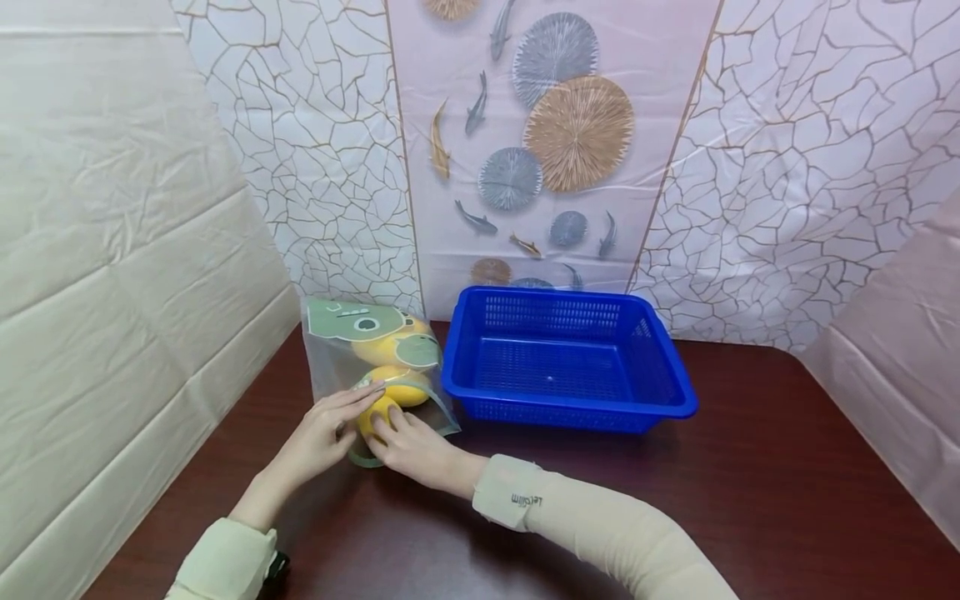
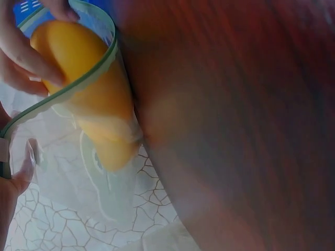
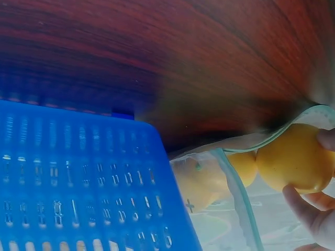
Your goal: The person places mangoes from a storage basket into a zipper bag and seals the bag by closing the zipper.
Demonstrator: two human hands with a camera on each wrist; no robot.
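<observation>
A clear zip bag [image 1: 330, 371] with green cartoon print lies at the left of the table, its mouth facing me. Inside are several smooth yellow oval fruits, one [image 1: 407, 393] just behind the front one. My right hand [image 1: 423, 450] reaches into the mouth and grips the front yellow fruit [image 2: 73, 49], thumb and fingers on either side of it. At the bag's left edge, my left hand [image 1: 322, 437] pinches the green-edged rim [image 2: 78, 83]. The rim stands apart around the fruit. In the right wrist view the fingertips [image 3: 298, 201] touch the fruit's lower side.
A blue plastic basket [image 1: 570, 408] with perforated walls stands right of the bag, close beside it. The dark reddish wooden table [image 1: 787, 467] extends to the right and front. Patterned cloth [image 1: 337, 150] hangs behind, with pale cloth along both sides.
</observation>
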